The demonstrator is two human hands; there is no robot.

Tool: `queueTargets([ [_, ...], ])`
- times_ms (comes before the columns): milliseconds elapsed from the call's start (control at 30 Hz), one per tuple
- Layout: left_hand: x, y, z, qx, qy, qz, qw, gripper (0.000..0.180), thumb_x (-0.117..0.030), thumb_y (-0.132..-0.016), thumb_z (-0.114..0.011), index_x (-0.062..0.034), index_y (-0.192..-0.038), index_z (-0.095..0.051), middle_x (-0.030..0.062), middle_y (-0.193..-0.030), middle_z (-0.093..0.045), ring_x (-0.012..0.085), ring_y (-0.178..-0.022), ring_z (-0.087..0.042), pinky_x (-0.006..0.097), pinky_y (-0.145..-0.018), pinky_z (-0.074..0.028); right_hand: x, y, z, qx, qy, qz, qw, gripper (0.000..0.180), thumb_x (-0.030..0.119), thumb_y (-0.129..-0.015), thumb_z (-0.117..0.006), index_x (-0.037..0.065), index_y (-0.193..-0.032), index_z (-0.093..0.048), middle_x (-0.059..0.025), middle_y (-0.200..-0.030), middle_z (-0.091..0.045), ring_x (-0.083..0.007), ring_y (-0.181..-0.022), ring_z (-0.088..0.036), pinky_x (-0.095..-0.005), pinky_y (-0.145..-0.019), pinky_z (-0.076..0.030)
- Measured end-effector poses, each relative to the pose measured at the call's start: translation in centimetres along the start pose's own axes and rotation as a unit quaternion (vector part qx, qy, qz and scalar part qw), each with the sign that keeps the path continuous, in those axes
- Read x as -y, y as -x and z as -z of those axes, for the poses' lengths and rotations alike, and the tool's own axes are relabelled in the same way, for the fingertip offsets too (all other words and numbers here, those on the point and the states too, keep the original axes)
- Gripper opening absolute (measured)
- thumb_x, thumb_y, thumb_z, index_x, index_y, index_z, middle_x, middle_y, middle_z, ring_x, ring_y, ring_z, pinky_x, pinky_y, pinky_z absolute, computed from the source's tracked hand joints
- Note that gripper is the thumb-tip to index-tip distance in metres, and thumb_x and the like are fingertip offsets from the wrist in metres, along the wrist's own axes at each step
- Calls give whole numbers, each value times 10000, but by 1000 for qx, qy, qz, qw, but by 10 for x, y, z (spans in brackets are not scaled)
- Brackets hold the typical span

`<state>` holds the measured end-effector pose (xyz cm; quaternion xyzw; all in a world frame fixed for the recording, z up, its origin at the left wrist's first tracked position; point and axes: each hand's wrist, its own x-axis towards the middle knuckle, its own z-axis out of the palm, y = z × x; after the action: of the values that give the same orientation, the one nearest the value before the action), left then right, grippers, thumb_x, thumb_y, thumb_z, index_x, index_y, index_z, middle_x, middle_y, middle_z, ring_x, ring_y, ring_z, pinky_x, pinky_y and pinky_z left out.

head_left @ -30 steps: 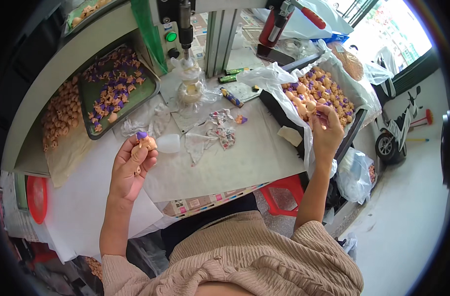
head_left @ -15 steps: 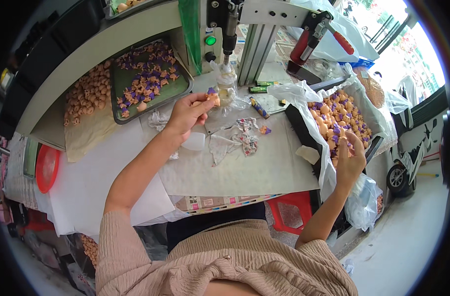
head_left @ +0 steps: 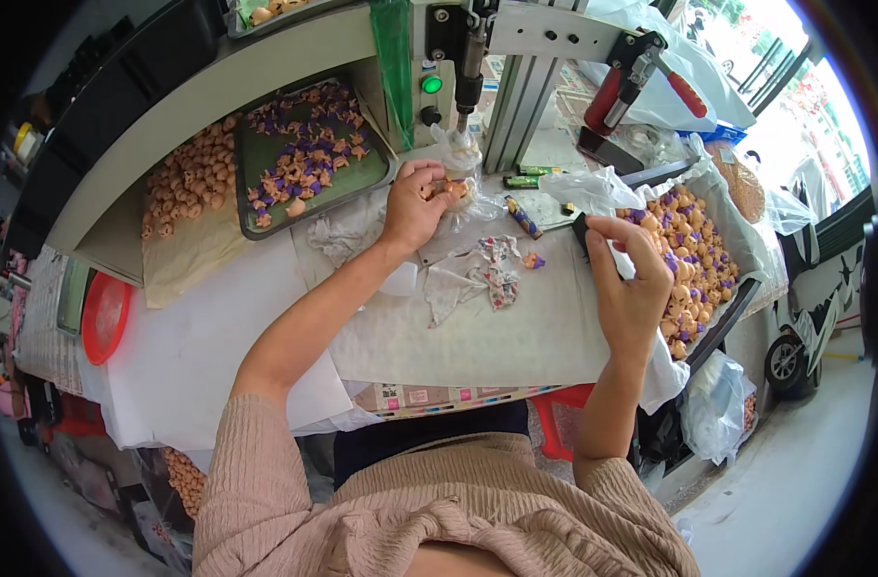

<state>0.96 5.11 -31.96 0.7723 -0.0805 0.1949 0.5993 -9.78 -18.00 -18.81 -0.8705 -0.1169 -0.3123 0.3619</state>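
Observation:
My left hand (head_left: pixel 417 210) pinches a small flesh-coloured doll part (head_left: pixel 455 188) beside the plastic-wrapped fixture under the press (head_left: pixel 470 91). Its fingers partly cover the part. My right hand (head_left: pixel 633 288) is raised by the left edge of a lined black box (head_left: pixel 723 322). Thumb and forefinger are bent with a gap behind them, and I see nothing between them. Heaped in the box are many little flesh-and-purple doll figures (head_left: pixel 694 245). One loose figure (head_left: pixel 534 261) lies near a floral cloth (head_left: pixel 501 274) on the paper-covered table (head_left: pixel 477 351).
At the back left, a dark tray (head_left: pixel 256 216) holds purple-and-flesh body parts, with round doll heads (head_left: pixel 184 183) piled beside it. A red basin (head_left: pixel 107 317) stands at far left. Green-wrapped batteries (head_left: pixel 525 181) and a red-handled clamp (head_left: pixel 684 93) are behind the table.
My right hand has come left out of the box, and the figure it held no longer shows in it. My left hand has turned, bringing its part closer to the fixture.

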Motion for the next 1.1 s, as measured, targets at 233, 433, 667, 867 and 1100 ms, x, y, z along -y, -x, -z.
queueTargets([
  [233,14,5,7,10,103,86,991,247,5,-720,-766,16,-937,-649,73,-1127,-546,169,-980,-594,261,-862,-493,47,-76,-57,-86,-92,216,968,124,40,-812,-682,36,-934,-704,-62,-864,-694,-145,-791,-626,-275,-740,-477],
  [433,12,3,14,23,43,63,997,273,-5,-671,-769,2,-916,-650,86,-1063,-586,192,-965,-598,277,-878,-469,95,-133,-73,-190,-48,293,936,290,165,-842,-674,32,-1099,-659,-102,-928,-676,-199,-875,-636,-319,-791,-486],
  [667,9,4,27,49,75,112,990,274,-28,-687,-770,6,-923,-637,78,-1022,-571,176,-859,-612,271,-765,-494,162,-181,-64,95,-190,48,976,723,315,-772,-752,-60,-1319,-466,-169,-950,-670,-186,-766,-626,-316,-668,-490],
  [867,8,5,38,56,49,128,989,252,-14,-771,-681,12,-1011,-607,67,-1009,-559,141,-819,-604,261,-686,-500,110,-143,-33,68,-485,443,751,234,153,-963,-525,-52,-964,-639,-101,-803,-624,-278,-821,-627,-326,-722,-494],
  [1100,-31,34,104,49,380,307,871,314,-17,-885,-485,8,-1197,-511,63,-1020,-552,148,-893,-609,283,-769,-541,58,-54,-56,-20,-247,396,884,438,292,-863,-684,-53,-1124,-610,-158,-1090,-656,-279,-1066,-604,-373,-926,-454],
])
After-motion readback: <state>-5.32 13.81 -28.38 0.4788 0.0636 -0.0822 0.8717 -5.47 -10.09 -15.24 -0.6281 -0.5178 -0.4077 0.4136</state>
